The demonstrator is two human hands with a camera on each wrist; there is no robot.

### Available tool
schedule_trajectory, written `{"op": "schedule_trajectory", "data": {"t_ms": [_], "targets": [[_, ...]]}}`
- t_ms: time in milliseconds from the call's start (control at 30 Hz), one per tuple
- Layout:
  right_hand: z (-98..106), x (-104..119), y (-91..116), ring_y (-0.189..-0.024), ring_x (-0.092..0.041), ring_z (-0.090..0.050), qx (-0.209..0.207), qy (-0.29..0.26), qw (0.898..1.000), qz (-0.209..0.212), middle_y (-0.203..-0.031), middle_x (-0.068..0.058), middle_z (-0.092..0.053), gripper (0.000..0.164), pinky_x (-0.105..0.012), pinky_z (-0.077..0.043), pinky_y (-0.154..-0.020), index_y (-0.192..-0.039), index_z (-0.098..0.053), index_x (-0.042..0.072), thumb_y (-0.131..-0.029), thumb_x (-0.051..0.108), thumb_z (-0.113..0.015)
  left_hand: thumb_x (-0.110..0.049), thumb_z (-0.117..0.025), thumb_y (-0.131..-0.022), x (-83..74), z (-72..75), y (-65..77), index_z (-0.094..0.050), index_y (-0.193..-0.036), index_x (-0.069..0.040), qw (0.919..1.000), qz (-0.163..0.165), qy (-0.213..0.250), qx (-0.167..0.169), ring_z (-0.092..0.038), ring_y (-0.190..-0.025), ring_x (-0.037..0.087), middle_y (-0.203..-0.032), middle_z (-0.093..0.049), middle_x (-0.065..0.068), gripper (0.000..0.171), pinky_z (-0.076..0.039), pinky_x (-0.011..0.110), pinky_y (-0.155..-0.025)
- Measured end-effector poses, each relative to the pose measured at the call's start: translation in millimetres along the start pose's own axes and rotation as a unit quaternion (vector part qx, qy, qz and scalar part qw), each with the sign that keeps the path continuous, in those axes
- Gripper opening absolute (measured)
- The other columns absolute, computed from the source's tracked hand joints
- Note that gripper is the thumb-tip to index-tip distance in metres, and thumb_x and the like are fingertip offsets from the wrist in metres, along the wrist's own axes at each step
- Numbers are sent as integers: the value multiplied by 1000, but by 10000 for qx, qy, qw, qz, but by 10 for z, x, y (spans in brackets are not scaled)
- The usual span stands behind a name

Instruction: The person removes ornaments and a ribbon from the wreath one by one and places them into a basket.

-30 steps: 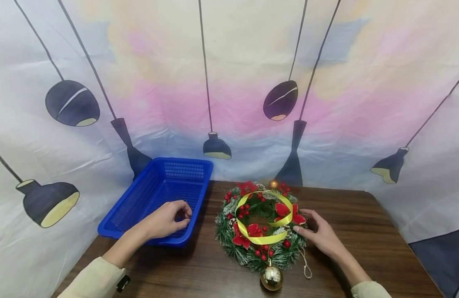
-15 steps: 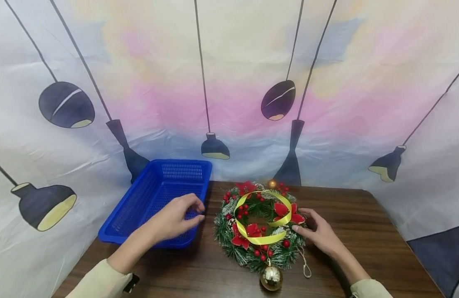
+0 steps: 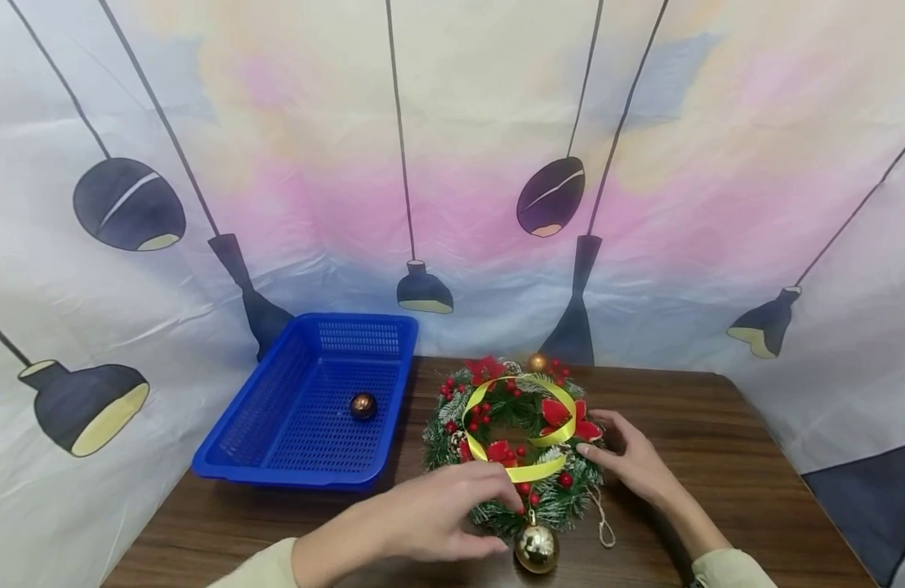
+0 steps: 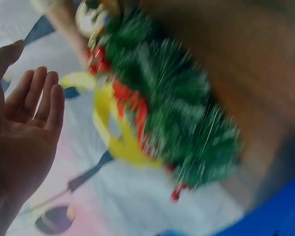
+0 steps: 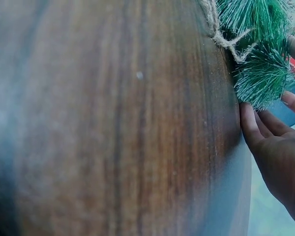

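A green Christmas wreath (image 3: 489, 510) with red flowers and berries lies on the wooden table, a loop of yellow ribbon (image 3: 529, 472) on top. At its near edge hangs a shiny gold bauble (image 3: 537, 549). My left hand (image 3: 445, 510) hovers just left of that bauble, fingers loosely bent and thumb apart; the left wrist view shows an empty palm (image 4: 27, 142). On the right, my right hand (image 3: 632, 461) holds the wreath's edge, thumb on top and fingers at the outer side. Part of the wreath is hidden behind the left hand.
A blue plastic basket (image 3: 291, 472) stands at the left, with a dark copper bauble (image 3: 363, 406) inside. A smaller orange-gold bauble (image 3: 537, 363) sits at the wreath's far edge. A twine loop (image 3: 603, 523) trails onto the table (image 3: 702, 457). Printed cloth hangs behind.
My left hand has moved from over the basket rightward to the wreath's near edge beside the gold bauble. The copper bauble in the basket is now visible. My right hand stays put.
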State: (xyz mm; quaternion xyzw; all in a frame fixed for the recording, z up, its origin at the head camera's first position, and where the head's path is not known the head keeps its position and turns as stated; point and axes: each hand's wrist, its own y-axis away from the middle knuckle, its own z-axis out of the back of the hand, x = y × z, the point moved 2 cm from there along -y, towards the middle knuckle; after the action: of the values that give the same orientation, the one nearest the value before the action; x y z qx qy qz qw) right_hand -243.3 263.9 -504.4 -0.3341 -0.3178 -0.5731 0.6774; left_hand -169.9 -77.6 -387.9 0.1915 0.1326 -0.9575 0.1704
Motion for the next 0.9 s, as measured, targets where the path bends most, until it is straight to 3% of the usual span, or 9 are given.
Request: {"op": "schedule_trajectory", "data": {"t_ms": [133,300,600,900], "targets": [[-2,1,1,-139,-46,-51,-1,12,10000,9,-153,-21,-52,71,-65,-46,-106,-155,-48,12,-99,45,-75,-33,-73,-102,12,-235,-77,-64,-135,-18,9995,-150,-4,289,-54,-129,-1,-134,-61,-11,37,-42,15,-108],[-10,5,-4,-135,-43,-55,-39,31,10000,74,-150,-20,-55,69,-60,-50,-103,-154,-49,11,-99,43,-76,-31,-77,-100,29,-414,-161,-61,-140,-17,9990,-315,129,279,-51,-131,0,-138,-59,-8,45,-40,14,-109],[-11,-5,-4,-137,-44,-53,-110,85,9998,111,-150,-20,-55,68,-65,-47,-104,-153,-50,11,-98,44,-76,-26,-77,-99,113,-497,-247,-62,-137,-15,9991,-299,245,168,-53,-126,-4,-134,-60,-8,42,-41,10,-104],[-7,0,1,-135,-42,-55,-113,49,9998,123,-150,-19,-56,67,-60,-50,-102,-152,-51,12,-98,43,-77,-27,-79,-98,128,-511,-319,-62,-138,-13,9992,-307,134,237,-53,-126,-5,-136,-60,-7,45,-42,10,-103]]}}
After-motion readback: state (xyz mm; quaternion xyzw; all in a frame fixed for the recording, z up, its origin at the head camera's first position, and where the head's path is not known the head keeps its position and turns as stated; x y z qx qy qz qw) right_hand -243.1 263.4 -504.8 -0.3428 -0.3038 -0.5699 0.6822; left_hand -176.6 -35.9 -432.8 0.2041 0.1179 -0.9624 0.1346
